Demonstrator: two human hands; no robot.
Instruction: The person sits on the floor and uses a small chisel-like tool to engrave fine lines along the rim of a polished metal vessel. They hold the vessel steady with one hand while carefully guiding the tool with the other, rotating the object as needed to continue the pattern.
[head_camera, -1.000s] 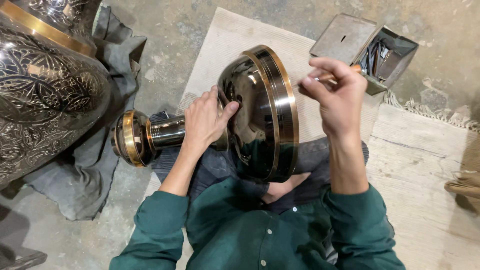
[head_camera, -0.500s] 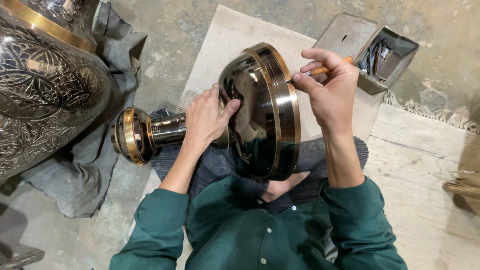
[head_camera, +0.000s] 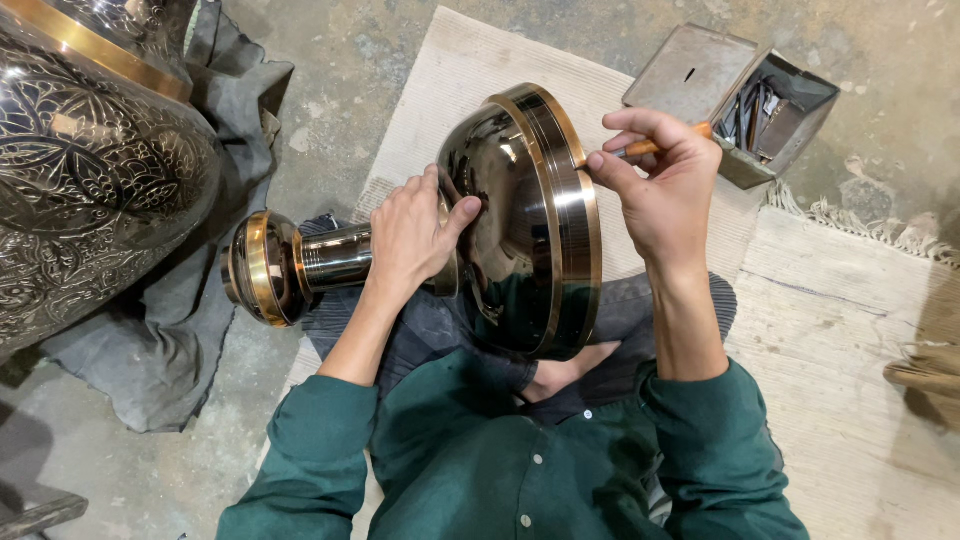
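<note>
Left hand (head_camera: 412, 232) wraps the neck of a dark polished metal stand (head_camera: 520, 225) lying sideways across the lap, thumb on its bowl, fingers curled gripping; right hand (head_camera: 662, 192) pinches a wooden-handled tool (head_camera: 650, 146), tip at the brass rim; 1 big engraved vessel (head_camera: 90, 170) left on grey cloth (head_camera: 170, 340); open metal toolbox (head_camera: 745, 100) upper right on mat (head_camera: 450, 90).
</note>
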